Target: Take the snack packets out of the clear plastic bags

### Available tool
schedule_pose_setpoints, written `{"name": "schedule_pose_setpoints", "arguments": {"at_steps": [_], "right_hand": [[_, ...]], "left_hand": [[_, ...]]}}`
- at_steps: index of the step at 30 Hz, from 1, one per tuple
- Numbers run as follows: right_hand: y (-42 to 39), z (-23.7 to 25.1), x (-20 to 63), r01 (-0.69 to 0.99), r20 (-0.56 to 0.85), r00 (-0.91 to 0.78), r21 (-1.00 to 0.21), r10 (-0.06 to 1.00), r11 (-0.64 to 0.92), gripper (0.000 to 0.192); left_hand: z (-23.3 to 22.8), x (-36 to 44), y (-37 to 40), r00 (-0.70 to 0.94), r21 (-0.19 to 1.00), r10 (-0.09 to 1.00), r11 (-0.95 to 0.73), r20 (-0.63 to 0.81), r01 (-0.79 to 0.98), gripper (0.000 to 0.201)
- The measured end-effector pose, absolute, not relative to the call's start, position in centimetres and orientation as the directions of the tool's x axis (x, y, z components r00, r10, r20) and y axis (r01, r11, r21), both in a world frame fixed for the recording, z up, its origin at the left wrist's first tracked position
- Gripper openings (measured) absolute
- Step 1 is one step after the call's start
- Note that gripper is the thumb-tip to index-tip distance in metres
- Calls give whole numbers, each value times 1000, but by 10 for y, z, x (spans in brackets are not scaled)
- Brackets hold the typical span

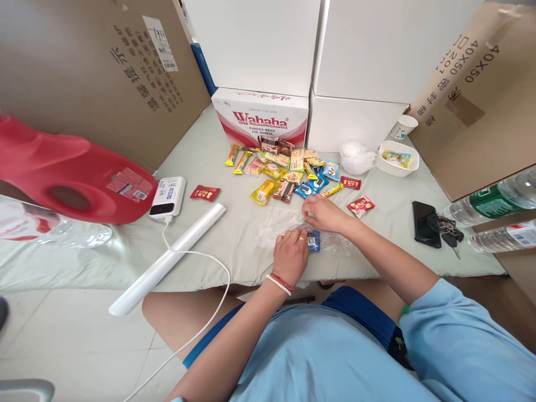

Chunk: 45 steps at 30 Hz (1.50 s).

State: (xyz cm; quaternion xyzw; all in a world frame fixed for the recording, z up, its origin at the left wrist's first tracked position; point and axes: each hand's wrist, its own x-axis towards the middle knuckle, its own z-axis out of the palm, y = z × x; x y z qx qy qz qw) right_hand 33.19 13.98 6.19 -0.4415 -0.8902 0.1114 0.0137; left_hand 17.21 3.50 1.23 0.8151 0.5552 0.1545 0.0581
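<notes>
A crumpled clear plastic bag [270, 223] lies flat on the cloth near the table's front edge, with a small blue packet [314, 240] on or inside it; I cannot tell which. My left hand [290, 254], wearing a ring and bracelets, is bent over the bag beside the blue packet, fingers curled down on the plastic. Just beyond it, my right hand [322, 214] has its fingers drawn together at the bag's upper part. Both sets of fingertips are partly hidden. Behind the hands is a heap of wrapped snacks [273, 171], including a yellow packet [263, 192].
Red wrapped snacks [205, 192] lie apart from the heap. At left are a red jug [84, 173], a cabled power bank [168, 195] and a white light bar [167, 259]. A white bowl [412, 167], phone [426, 224] and bottles [502, 195] stand right. Cartons [266, 114] border the back.
</notes>
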Motion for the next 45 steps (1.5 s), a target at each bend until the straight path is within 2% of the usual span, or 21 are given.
{"name": "schedule_pose_setpoints", "arguments": {"at_steps": [5,7,11,13,15,18,20,22,25,26,28,30,32,34,36,38,39,41,45], "right_hand": [[81,58,330,825,-64,-559,-140,827,547,20],[63,43,329,832,28,-516,-219,856,509,19],[43,9,327,711,275,-408,-503,870,492,20],[39,-1,326,634,342,-387,-575,856,516,20],[36,-6,325,597,368,-380,-604,849,528,22],[35,-8,323,581,363,-378,-623,852,524,29],[35,-9,323,572,355,-371,-641,858,513,40],[36,-11,323,561,347,-372,-655,861,507,48],[37,-14,325,551,313,-435,-650,845,524,45],[36,-15,326,551,293,-458,-647,839,527,43],[35,-16,326,562,242,-489,-647,838,515,42],[31,-16,325,591,191,-492,-644,850,486,41],[27,-15,322,627,156,-470,-634,869,453,37],[25,-13,320,653,143,-434,-631,889,420,33],[25,-13,318,662,135,-418,-631,898,403,32],[26,-12,316,674,125,-423,-618,897,405,36],[26,-11,316,682,120,-428,-607,896,407,37],[27,-9,316,693,111,-437,-591,893,413,39],[25,-1,315,681,139,-466,-574,874,455,40]], "left_hand": [[0,173,36,304,414,909,-402,284,817,22],[-9,171,36,255,516,903,-410,345,752,20],[-23,162,36,110,724,930,-344,350,599,23],[-25,155,39,96,752,940,-320,326,576,23],[-25,149,45,93,710,942,-305,321,635,22],[-22,141,56,38,626,955,-222,293,748,20],[-22,137,64,-46,615,964,-130,261,778,22],[-22,132,72,-154,623,960,-27,235,782,42],[-22,126,82,-270,616,952,127,145,778,73],[-21,124,86,-282,608,954,166,100,776,73],[-17,117,92,-291,646,957,210,19,734,54],[-11,108,97,-283,771,958,213,-45,600,27],[-4,97,99,-250,871,964,196,-89,449,17],[6,87,97,-195,933,972,191,-135,305,19],[16,82,92,-126,960,959,265,-253,88,27],[26,84,85,-70,925,923,373,-378,-76,39],[30,87,82,-66,910,909,405,-412,-89,44],[36,99,74,-108,920,915,391,-390,-12,44],[44,130,61,-80,975,974,217,-213,45,30]]}}
